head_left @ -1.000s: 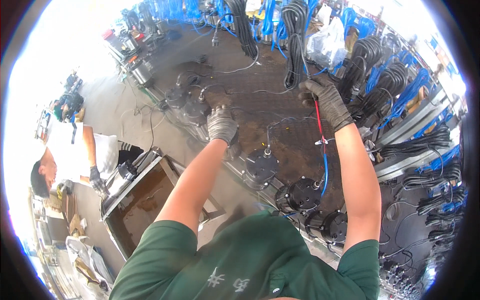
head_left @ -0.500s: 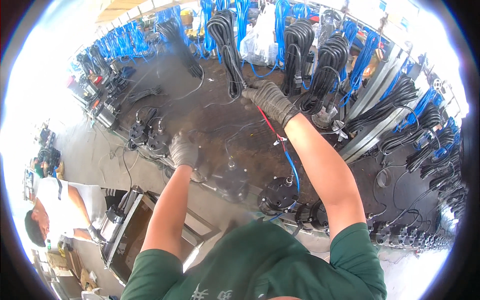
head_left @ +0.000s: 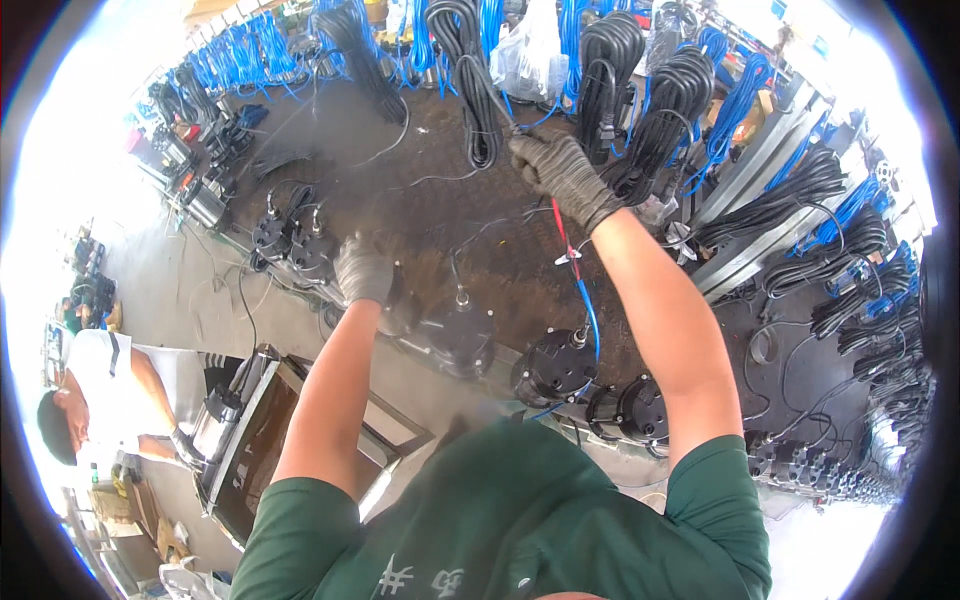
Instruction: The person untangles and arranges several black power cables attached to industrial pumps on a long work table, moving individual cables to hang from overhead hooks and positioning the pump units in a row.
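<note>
My right hand [head_left: 565,175], in a grey glove, is closed on a black cable [head_left: 497,98] beside a hanging coil of black cable [head_left: 465,75]. Below its fingers runs a red wire [head_left: 559,222], with a small white tag [head_left: 568,257] and then a blue wire [head_left: 590,310] leading down to a black round motor [head_left: 555,368]. Over the near table edge, my gloved left hand [head_left: 362,270] has its fingers loosely extended and holds nothing visible. It is nearest to a black motor housing [head_left: 313,255]; a further black motor [head_left: 460,338] looks blurred.
Coils of black cable [head_left: 607,75] and blue cable [head_left: 735,110] hang along the far side. A metal post [head_left: 750,215] slants at the right. Several motors [head_left: 820,470] line the near right edge. At the left, a person [head_left: 130,390] works by a metal-framed cart [head_left: 245,440].
The view has shifted slightly. My right hand has moved a little up and right, away from the coil's lower end, with the cable in it. My left hand stays near the motors.
</note>
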The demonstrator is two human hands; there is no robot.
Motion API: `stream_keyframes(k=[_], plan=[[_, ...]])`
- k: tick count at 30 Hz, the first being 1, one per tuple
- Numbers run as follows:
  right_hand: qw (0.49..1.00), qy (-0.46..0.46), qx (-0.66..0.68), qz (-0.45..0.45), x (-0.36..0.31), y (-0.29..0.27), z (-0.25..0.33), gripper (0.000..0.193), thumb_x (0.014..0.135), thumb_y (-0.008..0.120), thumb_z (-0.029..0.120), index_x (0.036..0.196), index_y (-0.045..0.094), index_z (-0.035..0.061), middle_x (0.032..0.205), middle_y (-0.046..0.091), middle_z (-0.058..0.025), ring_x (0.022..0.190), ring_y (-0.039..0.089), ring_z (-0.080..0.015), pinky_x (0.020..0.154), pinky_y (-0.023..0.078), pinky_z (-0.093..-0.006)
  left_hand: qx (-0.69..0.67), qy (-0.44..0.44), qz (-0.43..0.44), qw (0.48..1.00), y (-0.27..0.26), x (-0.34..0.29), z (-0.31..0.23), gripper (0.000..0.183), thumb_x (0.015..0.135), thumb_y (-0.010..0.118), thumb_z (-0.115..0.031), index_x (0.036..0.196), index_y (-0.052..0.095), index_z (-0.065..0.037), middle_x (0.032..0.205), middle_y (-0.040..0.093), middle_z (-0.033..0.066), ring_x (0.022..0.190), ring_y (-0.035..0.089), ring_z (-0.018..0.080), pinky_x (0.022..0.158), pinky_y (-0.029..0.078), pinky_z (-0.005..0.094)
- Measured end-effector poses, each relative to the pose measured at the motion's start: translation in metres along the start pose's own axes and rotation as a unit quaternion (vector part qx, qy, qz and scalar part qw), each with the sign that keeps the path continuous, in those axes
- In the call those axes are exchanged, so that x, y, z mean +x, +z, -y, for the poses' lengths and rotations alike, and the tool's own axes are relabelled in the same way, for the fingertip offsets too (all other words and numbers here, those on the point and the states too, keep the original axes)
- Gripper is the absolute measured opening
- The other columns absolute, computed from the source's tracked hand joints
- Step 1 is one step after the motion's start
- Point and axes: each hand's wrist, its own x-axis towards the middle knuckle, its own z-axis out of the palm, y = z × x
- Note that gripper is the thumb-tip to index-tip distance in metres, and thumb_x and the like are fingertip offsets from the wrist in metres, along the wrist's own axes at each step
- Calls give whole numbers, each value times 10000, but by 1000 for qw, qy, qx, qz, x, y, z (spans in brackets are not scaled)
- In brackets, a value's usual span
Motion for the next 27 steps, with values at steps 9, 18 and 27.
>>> stream_keyframes(k=[9,18,27], plan=[[991,-23,-134,-3,-6,-28,27,244,1003,689,275,1035,701,33,750,600,0,565,515,-76,512,393,-269,-12,-10,15,1000,2,4,5,393,960,636,-329,1232,656,-47,1213,693,198,1141,664,381,972,526,492],[948,-101,-292,-74,-16,-10,-19,365,1030,683,378,1144,723,34,819,692,-101,732,636,-184,697,523,-361,-11,18,-24,999,7,2,7,337,990,582,-299,1197,633,-38,1146,701,212,1089,681,400,929,531,521],[920,-149,-87,-351,-35,-63,-57,309,949,824,202,1139,631,54,920,668,18,842,585,-113,799,499,-296,-15,25,-54,998,15,1,11,319,984,585,-288,1185,642,-48,1118,705,204,1080,682,396,927,528,526]])
